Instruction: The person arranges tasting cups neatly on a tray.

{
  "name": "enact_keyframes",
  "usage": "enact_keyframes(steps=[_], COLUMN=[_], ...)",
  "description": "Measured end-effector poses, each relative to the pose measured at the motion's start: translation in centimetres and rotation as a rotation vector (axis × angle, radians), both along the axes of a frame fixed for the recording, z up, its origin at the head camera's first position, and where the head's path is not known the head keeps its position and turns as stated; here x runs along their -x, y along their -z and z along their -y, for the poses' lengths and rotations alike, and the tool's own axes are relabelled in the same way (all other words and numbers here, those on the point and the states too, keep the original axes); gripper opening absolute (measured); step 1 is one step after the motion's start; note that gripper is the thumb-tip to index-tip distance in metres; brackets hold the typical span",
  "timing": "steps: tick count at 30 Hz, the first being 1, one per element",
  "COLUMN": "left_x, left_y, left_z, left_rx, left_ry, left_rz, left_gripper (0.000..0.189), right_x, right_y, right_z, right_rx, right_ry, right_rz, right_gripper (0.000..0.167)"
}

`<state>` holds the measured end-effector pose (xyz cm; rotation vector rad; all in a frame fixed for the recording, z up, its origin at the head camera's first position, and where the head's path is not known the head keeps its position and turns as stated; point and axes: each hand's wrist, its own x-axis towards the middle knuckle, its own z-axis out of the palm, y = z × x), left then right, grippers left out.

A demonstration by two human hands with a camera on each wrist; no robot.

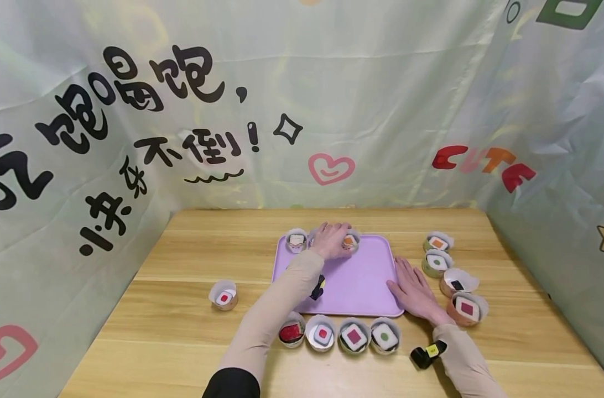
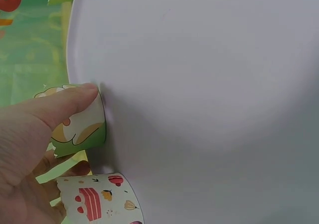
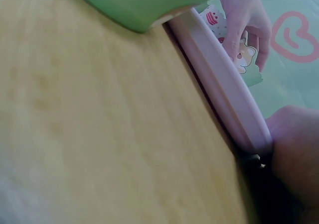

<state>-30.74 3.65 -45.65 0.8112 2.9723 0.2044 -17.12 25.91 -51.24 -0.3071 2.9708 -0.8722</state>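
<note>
My left hand [image 1: 332, 240] reaches over the far edge of the purple tray [image 1: 362, 282]. It grips a green paper cup [image 2: 82, 129] with a cartoon dog print, thumb on the near side. A white piece with an orange top [image 1: 349, 241] sits in that cup. Left of it, a white paper cup [image 2: 102, 199] with cake prints is partly covered by the hand. Another paper cup [image 1: 296, 241] stands at the tray's far left corner. My right hand [image 1: 415, 290] lies with extended fingers against the tray's right rim.
Several cups, including one with a green-dotted piece [image 1: 384, 336], line the tray's near side. More, such as a green cup [image 1: 437, 263], stand right of the tray. A single cup [image 1: 223, 296] is at left. A printed cloth [image 1: 381, 110] encloses the wooden table [image 1: 172, 342].
</note>
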Motion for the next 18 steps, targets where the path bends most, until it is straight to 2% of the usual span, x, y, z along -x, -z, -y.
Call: enact_keyframes(steps=[10, 18], left_x=[-0.2, -1.1], left_y=[-0.2, -1.1], left_z=[0.7, 1.7], left_rx=[-0.065, -0.135], left_ry=[0.033, 0.062], left_rz=[0.012, -0.004], left_gripper=[0.079, 0.077], right_x=[0.1, 0.0], right_y=[0.2, 0.2], right_z=[0.0, 0.0], right_rx=[-0.008, -0.003], right_ry=[-0.004, -0.003], right_rz=[-0.006, -0.005], right_gripper=[0.069, 0.069])
